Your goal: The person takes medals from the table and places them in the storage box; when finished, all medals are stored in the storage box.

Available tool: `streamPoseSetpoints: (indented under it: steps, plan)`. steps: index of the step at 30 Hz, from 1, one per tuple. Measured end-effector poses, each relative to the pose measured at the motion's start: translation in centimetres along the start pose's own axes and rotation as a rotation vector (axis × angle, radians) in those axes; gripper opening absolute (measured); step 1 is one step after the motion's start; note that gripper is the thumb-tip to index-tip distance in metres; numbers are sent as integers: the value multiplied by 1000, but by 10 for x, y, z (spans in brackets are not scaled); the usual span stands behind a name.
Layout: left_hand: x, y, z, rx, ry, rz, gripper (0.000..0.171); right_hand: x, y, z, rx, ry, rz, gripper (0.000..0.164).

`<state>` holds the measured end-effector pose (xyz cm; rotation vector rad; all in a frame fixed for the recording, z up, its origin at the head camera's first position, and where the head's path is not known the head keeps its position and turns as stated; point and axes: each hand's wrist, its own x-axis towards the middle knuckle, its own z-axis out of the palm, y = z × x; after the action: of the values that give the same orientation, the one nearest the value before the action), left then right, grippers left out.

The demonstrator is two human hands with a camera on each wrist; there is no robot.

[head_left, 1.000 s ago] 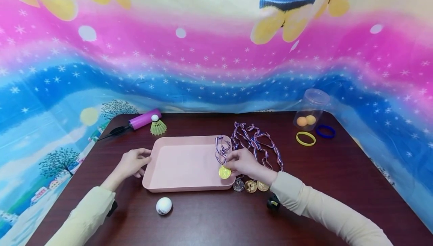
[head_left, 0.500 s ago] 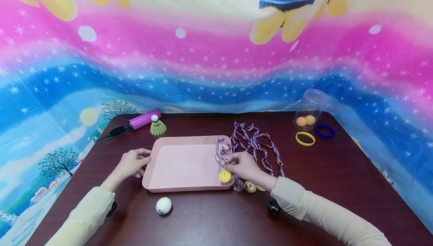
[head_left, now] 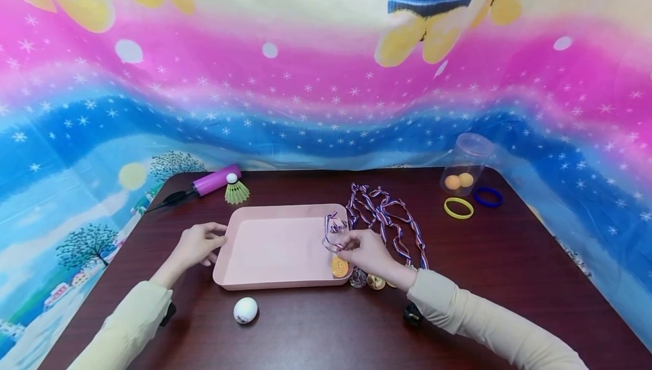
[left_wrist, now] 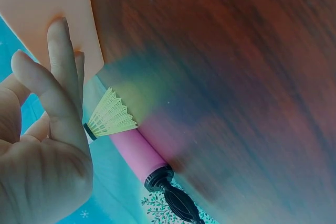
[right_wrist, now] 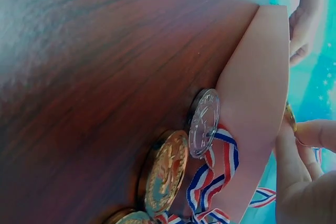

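My right hand (head_left: 368, 252) pinches a gold medal (head_left: 339, 268) by its upper edge, low over the right end of a pink tray (head_left: 280, 251). Its striped ribbon (head_left: 333, 234) lies bunched at that end of the tray. At the left end, my left hand (head_left: 196, 244) touches the tray's outer wall with extended fingers, as the left wrist view shows. Just outside the tray's right wall lie a silver medal (right_wrist: 203, 123) and a gold medal (right_wrist: 167, 174). One more medal (right_wrist: 128, 217) is partly cut off there.
Tangled medal ribbons (head_left: 384, 214) spread right of the tray. A white ball (head_left: 245, 310) sits in front. Behind left are a shuttlecock (head_left: 236, 192) and pink hand pump (head_left: 216, 180). A clear jar (head_left: 466, 160) with two orange balls stands back right, beside yellow (head_left: 458, 208) and blue wristbands (head_left: 488, 197).
The gold medal in my right hand has moved slightly down toward the tray's near right corner, and its ribbon has slumped lower. My left hand stays at the tray's left end.
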<state>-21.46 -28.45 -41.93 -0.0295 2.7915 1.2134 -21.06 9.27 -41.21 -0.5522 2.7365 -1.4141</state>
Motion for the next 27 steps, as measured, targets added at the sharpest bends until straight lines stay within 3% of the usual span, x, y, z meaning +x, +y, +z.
streamPoseSetpoints:
  steps: [6, 16, 27]
  plan:
    - [-3, 3, 0, -13, -4, 23, 40, -5, -6, 1, -7, 26, 22, 8]
    - [-1, 2, -1, -6, 36, 29, 39, -5, -1, -1, -47, 26, -15, 8]
    - [-1, 2, 0, -4, 67, 27, 37, -4, 3, -5, -3, 8, 26, 10]
